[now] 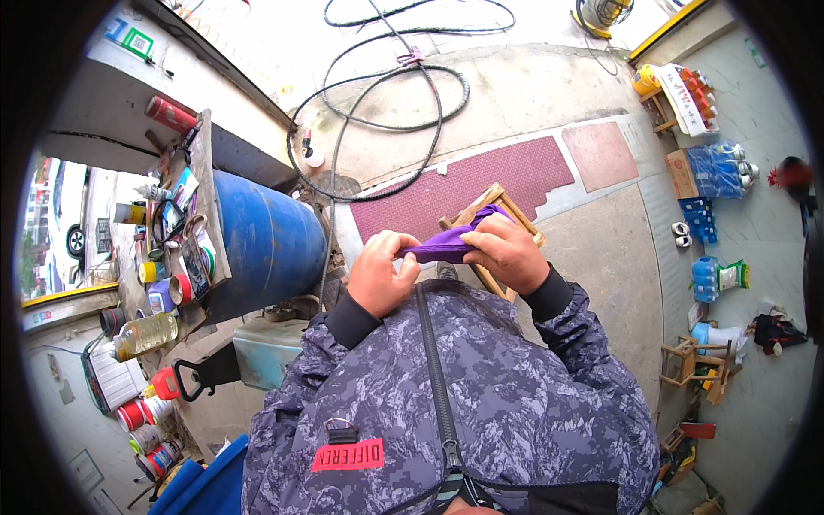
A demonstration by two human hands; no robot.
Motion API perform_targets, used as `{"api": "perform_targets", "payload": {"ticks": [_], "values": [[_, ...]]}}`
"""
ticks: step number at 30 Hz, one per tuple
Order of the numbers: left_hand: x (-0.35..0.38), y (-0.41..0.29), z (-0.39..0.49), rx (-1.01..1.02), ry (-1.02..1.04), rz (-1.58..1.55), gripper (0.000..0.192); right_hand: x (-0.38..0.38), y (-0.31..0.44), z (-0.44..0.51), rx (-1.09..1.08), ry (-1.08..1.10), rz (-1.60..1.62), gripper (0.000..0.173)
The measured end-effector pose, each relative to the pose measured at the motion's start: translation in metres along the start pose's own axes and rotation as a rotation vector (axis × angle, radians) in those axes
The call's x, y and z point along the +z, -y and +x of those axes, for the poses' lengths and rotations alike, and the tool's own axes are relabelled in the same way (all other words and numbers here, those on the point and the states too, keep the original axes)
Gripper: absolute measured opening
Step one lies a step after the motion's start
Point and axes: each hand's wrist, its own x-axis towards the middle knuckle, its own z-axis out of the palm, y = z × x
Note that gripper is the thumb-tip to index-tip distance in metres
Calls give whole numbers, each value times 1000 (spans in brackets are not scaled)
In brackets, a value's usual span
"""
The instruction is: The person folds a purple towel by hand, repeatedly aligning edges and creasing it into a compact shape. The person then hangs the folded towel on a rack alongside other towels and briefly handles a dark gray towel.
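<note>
A purple cloth point(444, 251) is stretched between my two hands, in front of my patterned jacket. My left hand point(384, 273) pinches its left end between thumb and fingers. The right end is gripped by my right hand point(506, 252), and a bunched part of the cloth sticks up behind those fingers. Beneath and beyond my right hand stands a small wooden stool point(515, 215), partly covered by the hand and cloth.
On the left, a blue barrel point(270, 238) lies beside a cluttered workbench point(215, 193). A coiled black hose point(441, 96) spreads over the floor ahead, near a dark red mat point(463, 183). Bottles, boxes and small wooden chairs point(682, 360) line the right wall.
</note>
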Motion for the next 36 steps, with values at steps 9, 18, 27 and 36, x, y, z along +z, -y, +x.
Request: {"api": "perform_targets", "payload": {"ticks": [9, 18, 27, 36], "values": [[-1, 1, -1, 57, -50, 52, 18, -6, 9, 3, -55, 60, 20, 43], [-1, 3, 0, 65, -39, 39, 19, -5, 5, 4, -107, 42, -26, 34], [-3, 0, 2, 100, -25, 80, 21, -3, 1, 4, -20, 70, -95, 35], [-2, 1, 8, 99, 2, 93, 22, -4, -1, 6, 57, 17, 7, 25]]}}
